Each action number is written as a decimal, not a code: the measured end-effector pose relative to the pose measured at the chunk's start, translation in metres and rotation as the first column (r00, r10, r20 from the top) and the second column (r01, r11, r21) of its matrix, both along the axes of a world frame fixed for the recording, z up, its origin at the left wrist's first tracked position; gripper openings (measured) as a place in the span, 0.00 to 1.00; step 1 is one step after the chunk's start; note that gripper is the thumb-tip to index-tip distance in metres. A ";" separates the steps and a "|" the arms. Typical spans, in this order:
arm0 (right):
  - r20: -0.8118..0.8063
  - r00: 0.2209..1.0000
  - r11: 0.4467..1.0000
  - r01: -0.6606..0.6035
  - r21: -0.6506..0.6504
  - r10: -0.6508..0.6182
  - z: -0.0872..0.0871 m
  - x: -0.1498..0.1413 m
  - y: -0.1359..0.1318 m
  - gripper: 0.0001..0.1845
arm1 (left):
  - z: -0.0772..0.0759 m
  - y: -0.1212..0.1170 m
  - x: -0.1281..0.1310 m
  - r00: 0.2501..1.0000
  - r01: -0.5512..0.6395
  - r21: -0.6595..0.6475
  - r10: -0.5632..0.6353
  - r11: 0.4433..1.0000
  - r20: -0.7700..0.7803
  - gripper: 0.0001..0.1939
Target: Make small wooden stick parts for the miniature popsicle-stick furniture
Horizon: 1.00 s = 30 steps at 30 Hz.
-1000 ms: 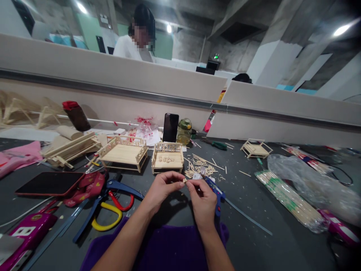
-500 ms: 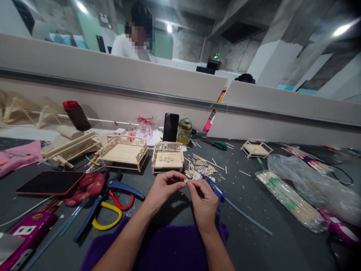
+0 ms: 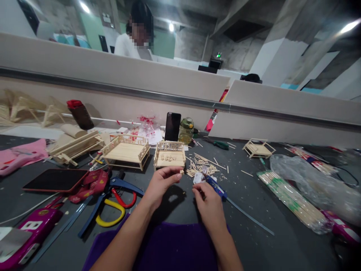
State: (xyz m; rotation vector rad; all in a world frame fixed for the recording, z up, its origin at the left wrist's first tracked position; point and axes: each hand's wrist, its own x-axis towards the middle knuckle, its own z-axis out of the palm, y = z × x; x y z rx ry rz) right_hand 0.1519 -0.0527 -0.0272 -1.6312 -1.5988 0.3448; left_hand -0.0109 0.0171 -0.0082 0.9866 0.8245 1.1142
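My left hand is raised over the dark table, fingers pinched on a tiny wooden piece just in front of a small stick-built bed model. My right hand sits lower and to the right, fingers curled, close to a blue-handled tool and a scrap of white paper. Whether the right fingers hold anything is not visible. A pile of cut wooden sticks lies just beyond both hands.
A larger bed model stands left of the small one, a third far right. Blue and yellow-red cutters, a tablet, a pink case, bagged skewers, a phone and a bottle surround. A person sits behind the partition.
The hands were joined on the small piece; they have separated. The left hand keeps the piece and lifts toward the small bed model, and the right hand has dropped toward the table.
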 end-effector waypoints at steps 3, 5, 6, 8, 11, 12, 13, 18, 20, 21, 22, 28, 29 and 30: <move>0.164 0.984 0.992 -0.057 -0.110 0.074 -0.006 -0.002 0.000 0.10 | -0.001 0.002 -0.001 0.999 -0.020 -0.034 0.021 0.999 0.047 0.14; 0.263 0.960 0.985 -0.050 -0.166 0.093 -0.009 -0.007 0.003 0.12 | -0.001 0.002 -0.001 0.998 -0.023 -0.052 0.026 0.998 0.065 0.14; 0.311 0.946 0.981 -0.037 -0.189 0.095 -0.011 -0.010 0.004 0.12 | -0.002 0.003 -0.001 0.997 -0.023 -0.054 0.026 0.998 0.070 0.14; 0.392 0.915 0.975 -0.009 -0.220 0.097 -0.013 -0.015 0.007 0.13 | -0.002 0.003 -0.001 0.997 -0.022 -0.050 0.026 0.999 0.073 0.14; 0.478 0.871 0.971 0.005 -0.237 0.112 -0.014 -0.019 0.009 0.11 | -0.003 0.003 0.000 0.998 -0.026 -0.045 0.029 0.999 0.057 0.15; 0.501 0.858 0.971 0.011 -0.239 0.114 -0.015 -0.020 0.010 0.11 | -0.003 0.003 -0.001 0.998 -0.028 -0.045 0.031 0.999 0.050 0.15; 0.523 0.845 0.970 0.020 -0.242 0.113 -0.015 -0.020 0.009 0.10 | -0.003 0.004 -0.001 0.998 -0.031 -0.045 0.033 0.999 0.045 0.16; 0.547 0.832 0.973 0.045 -0.224 0.088 -0.015 -0.022 0.007 0.07 | -0.004 0.005 -0.002 0.998 -0.038 -0.047 0.040 0.998 0.040 0.17; 0.500 0.863 0.982 0.023 -0.186 0.075 -0.012 -0.022 0.004 0.05 | -0.003 0.005 -0.002 0.998 -0.048 -0.051 0.050 0.998 0.041 0.17; 0.466 0.882 0.987 0.010 -0.163 0.068 -0.010 -0.022 0.002 0.04 | -0.003 0.005 -0.002 0.997 -0.056 -0.054 0.058 0.997 0.043 0.16; 0.427 0.902 0.990 0.000 -0.138 0.059 -0.007 -0.020 -0.001 0.04 | -0.003 0.005 -0.002 0.997 -0.065 -0.058 0.068 0.996 0.047 0.16; 0.175 0.984 0.997 0.056 -0.059 -0.044 0.018 0.012 -0.020 0.08 | -0.001 0.003 0.000 0.993 -0.096 -0.095 0.101 0.991 0.054 0.17; 0.138 0.988 0.996 0.077 -0.049 -0.070 0.023 0.020 -0.022 0.08 | -0.002 0.002 0.000 0.994 -0.088 -0.095 0.093 0.992 0.051 0.16; 0.105 0.990 0.994 0.099 -0.041 -0.095 0.028 0.027 -0.024 0.09 | -0.002 0.002 0.001 0.995 -0.080 -0.093 0.085 0.992 0.047 0.16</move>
